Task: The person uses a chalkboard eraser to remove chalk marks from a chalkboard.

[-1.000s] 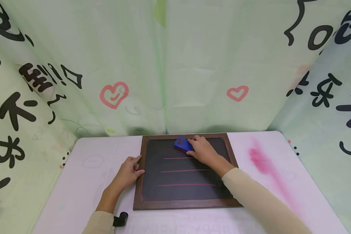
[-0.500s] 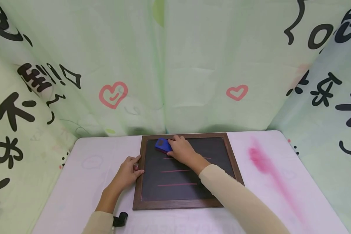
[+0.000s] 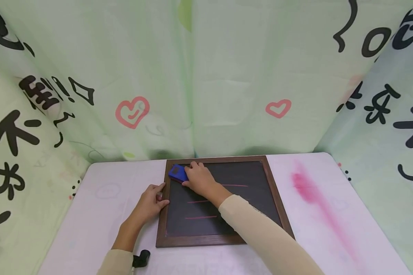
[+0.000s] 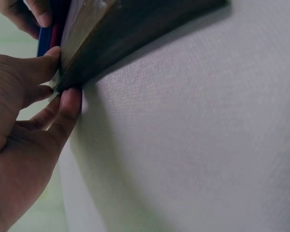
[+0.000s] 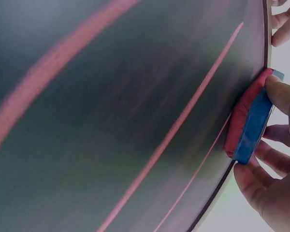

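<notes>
A chalkboard (image 3: pixel 241 173) in a brown wooden frame lies on the table, with three pink chalk lines across it. My right hand (image 3: pixel 200 178) grips a blue eraser (image 3: pixel 178 173) at the board's upper left, beside the frame. In the right wrist view the eraser's red pad (image 5: pixel 240 116) faces the board, while thumb and fingers hold its blue back. My left hand (image 3: pixel 149 202) holds the frame's left side; the left wrist view has its fingers pinching the frame (image 4: pixel 106 43) near a corner. The right forearm hides parts of the lower lines.
The white table (image 3: pixel 117 214) bears a pink smear (image 3: pixel 308 187) on the right. Green curtains (image 3: pixel 223 76) with hearts and black lettering surround its back and sides. A small black object (image 3: pixel 142 258) sits by the left wrist.
My right hand has slid the eraser leftward along the top of the board, from near the middle to the left frame. The left hand has kept its place.
</notes>
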### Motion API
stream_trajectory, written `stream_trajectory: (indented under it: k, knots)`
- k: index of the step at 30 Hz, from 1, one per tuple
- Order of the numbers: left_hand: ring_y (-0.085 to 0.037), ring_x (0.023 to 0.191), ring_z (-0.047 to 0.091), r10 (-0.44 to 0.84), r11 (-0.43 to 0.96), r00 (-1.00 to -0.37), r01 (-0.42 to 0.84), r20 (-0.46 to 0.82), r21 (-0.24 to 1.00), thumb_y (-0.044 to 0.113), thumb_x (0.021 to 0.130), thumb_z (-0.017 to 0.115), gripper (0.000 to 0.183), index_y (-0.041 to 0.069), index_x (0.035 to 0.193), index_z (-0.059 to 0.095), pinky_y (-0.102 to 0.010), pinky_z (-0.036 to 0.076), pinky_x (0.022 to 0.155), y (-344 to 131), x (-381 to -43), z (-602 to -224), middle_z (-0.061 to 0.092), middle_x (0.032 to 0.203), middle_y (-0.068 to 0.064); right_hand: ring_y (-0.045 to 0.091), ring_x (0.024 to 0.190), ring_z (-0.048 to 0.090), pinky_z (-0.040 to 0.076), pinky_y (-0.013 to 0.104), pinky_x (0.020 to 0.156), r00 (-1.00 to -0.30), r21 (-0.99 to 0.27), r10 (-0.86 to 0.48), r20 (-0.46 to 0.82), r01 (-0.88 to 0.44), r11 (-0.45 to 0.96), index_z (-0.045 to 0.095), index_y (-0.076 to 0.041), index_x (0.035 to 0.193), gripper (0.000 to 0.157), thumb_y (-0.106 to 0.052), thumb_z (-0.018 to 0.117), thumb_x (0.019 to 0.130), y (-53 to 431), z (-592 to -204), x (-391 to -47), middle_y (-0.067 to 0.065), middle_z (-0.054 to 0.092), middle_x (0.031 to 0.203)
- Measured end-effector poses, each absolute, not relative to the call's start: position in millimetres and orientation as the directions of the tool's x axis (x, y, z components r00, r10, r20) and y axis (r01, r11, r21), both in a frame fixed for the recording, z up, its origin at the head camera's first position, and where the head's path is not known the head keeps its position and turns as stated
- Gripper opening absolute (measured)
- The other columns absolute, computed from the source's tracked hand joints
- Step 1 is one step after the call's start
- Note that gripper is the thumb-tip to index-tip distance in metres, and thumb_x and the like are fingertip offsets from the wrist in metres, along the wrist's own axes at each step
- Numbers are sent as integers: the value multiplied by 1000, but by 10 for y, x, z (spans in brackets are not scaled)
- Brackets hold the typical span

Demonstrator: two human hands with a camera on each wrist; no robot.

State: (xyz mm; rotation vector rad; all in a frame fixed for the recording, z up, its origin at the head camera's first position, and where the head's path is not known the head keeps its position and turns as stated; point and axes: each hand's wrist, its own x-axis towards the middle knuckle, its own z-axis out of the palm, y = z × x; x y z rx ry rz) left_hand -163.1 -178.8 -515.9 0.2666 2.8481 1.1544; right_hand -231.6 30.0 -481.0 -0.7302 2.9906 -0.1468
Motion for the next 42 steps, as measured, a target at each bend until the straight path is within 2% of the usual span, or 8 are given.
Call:
stream_trajectory:
  k: [18,29,42]
  knots:
    - [-17,83,52,184,695,-983,128,-3,708,1,89,79,65,-9,146,50,-25,45,70,-1790,-1618,-5178,56,112,-19,31,112,56,51,44,99,-889,-239,-450,-85,-420,875,56,-7,148,62,-39,71,98,517,-4770,-2315,18,59,132]
    - [-17,83,53,186,700,-982,128,-6,702,1,88,79,66,-10,146,50,-24,45,69,-1792,-1619,-5157,56,113,-19,38,122,55,48,48,106,-907,-250,-414,-74,-385,889,54,-7,149,64,-37,73,96,999,-4790,-2362,20,58,135]
    - [-18,85,53,178,703,-984,114,-19,702,1,88,79,66,-8,147,50,-25,45,69,-1786,-1636,-5164,56,112,-18,40,118,57,48,52,102,-929,-257,-368,-32,-348,902,55,-2,148,63,-33,73,97,1674,-4778,-2264,24,59,132]
